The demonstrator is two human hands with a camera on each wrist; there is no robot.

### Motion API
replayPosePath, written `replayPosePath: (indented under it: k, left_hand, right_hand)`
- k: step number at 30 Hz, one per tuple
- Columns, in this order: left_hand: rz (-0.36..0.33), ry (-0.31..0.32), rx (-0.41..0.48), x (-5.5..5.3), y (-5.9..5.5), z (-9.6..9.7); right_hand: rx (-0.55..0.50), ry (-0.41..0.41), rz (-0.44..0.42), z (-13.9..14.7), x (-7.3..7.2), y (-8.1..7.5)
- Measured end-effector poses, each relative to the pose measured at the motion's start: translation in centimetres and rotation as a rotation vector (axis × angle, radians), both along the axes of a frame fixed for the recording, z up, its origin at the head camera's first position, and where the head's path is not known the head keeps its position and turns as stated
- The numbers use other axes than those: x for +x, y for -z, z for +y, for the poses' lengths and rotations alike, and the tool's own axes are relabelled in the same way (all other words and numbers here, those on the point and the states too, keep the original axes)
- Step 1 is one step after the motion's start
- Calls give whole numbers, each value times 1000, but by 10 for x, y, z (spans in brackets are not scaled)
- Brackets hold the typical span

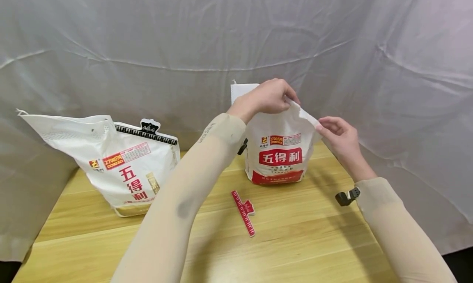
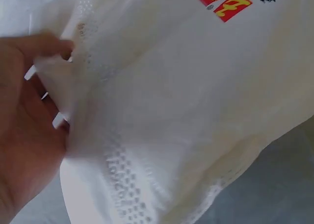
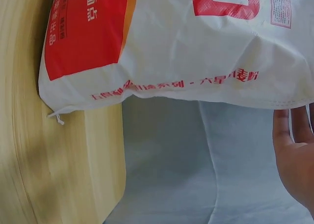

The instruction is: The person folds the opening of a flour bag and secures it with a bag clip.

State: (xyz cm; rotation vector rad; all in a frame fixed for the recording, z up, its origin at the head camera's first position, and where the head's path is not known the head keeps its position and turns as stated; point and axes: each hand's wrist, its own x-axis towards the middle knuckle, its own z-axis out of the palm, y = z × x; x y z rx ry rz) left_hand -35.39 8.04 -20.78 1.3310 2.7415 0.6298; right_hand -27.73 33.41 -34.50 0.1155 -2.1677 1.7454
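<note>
Red-labelled bag [image 1: 280, 156] stands upright on the wooden table [image 1: 295, 242]. Both hands pinch its top edge, fingers closed on it: the left hand [image 1: 271, 96] nearer its middle, the right hand [image 1: 341, 141] at its right corner. Straightening that edge seems the step in hand; next calls for keeping it even. Before the bag lie the red clip [image 1: 244, 213] and working room; close behind hangs grey cloth [image 1: 177, 65].

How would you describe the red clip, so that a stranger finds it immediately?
On the wooden table, find the white bag with a red band at its base. In front lies the red clip, patterned like piano keys. Unlike the black clip on the other bag, it lies loose.
</note>
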Motion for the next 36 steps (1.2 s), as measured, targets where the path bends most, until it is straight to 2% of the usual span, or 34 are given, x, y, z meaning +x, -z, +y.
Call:
replayPosePath:
  k: [3, 6, 12, 15, 24, 29, 36]
  left_hand:
    - [58, -15, -96, 6, -4, 1]
    - [118, -22, -149, 12, -7, 6]
    - [255, -53, -174, 17, -2, 18]
    - [281, -66, -165, 16, 1, 23]
    - [203, -79, -151, 9, 4, 23]
    - [180, -75, -108, 3, 4, 20]
    - [68, -54, -21, -7, 9, 7]
  right_hand:
    - [3, 35, 5, 0, -2, 1]
    - [-34, 50, 23, 0, -3, 2]
    - [-76, 53, 52, 1, -2, 3]
    - [-66, 58, 60, 1, -1, 3]
    - [-99, 45, 54, 6, 4, 2]
    - [-106, 38, 56, 7, 4, 2]
    - [-233, -1, 19, 0, -2, 7]
